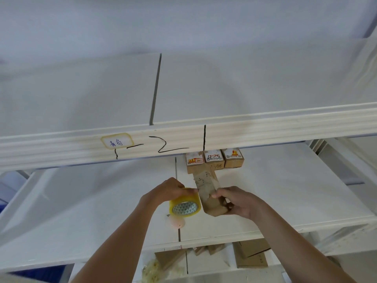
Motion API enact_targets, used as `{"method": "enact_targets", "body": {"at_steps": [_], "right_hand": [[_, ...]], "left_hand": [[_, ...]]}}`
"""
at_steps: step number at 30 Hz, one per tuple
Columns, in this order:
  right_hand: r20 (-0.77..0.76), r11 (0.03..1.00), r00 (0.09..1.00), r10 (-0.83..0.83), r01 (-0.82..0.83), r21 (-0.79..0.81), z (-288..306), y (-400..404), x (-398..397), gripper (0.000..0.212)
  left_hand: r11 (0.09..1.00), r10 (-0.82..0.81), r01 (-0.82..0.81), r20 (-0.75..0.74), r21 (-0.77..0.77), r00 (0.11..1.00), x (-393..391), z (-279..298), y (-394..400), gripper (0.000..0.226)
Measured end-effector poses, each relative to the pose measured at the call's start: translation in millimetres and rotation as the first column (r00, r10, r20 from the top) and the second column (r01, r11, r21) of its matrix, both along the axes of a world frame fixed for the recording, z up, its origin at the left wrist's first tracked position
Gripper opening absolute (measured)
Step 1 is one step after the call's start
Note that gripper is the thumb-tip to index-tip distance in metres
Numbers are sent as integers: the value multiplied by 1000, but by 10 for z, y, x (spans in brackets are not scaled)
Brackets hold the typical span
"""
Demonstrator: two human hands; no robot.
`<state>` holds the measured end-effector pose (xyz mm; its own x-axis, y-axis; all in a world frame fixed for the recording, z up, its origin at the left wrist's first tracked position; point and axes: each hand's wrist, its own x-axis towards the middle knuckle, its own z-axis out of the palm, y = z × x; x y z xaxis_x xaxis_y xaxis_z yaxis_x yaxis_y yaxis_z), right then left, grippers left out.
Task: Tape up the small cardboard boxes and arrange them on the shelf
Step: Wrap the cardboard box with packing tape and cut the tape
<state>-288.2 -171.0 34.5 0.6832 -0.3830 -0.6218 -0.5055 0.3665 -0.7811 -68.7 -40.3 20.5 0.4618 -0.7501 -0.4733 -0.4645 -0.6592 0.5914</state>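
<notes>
A round roll of yellowish clear tape (184, 204) is gripped by the left hand (167, 192), just left of the small cardboard box (210, 196). The box, brown, oblong and partly covered in glossy tape, is clasped by the curled fingers of the right hand (237, 202) above the white middle shelf (285, 190). Behind the box, at the back of that shelf, three labelled cardboard boxes (215, 160) are lined up side by side. Below the box, flat cardboard pieces (250, 254) and crumpled clear wrap (152, 270) are seen on the lower shelf.
</notes>
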Motion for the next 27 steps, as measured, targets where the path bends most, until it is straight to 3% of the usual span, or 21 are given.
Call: {"method": "enact_targets", "body": {"at_steps": [4, 7, 10, 12, 18, 22, 27], "right_hand": [[42, 997, 998, -37, 34, 75, -29, 57, -3, 41], [162, 979, 982, -93, 60, 195, -56, 109, -12, 29], [254, 958, 959, -125, 50, 282, -72, 145, -1, 36], [228, 944, 962, -152, 73, 321, -66, 173, 59, 49], [24, 986, 997, -79, 75, 151, -33, 203, 277, 89], [30, 991, 997, -77, 73, 112, -43, 212, 286, 87], [78, 993, 995, -59, 51, 103, -74, 169, 256, 79]], "left_hand": [[999, 2, -3, -27, -45, 1000, -5, 55, 19, 55], [996, -18, 13, -49, -87, 999, -6, 137, -12, 56], [995, -39, 38, 1, -91, 999, 17, 208, -56, 58], [995, -45, 49, 57, -84, 997, 37, 244, -76, 55], [988, -141, 149, 176, -35, 974, -14, 345, -158, 58], [988, -143, 151, 188, -31, 972, -23, 323, -129, 52], [981, -66, 85, 112, -174, 992, -87, 265, -86, 47]]}}
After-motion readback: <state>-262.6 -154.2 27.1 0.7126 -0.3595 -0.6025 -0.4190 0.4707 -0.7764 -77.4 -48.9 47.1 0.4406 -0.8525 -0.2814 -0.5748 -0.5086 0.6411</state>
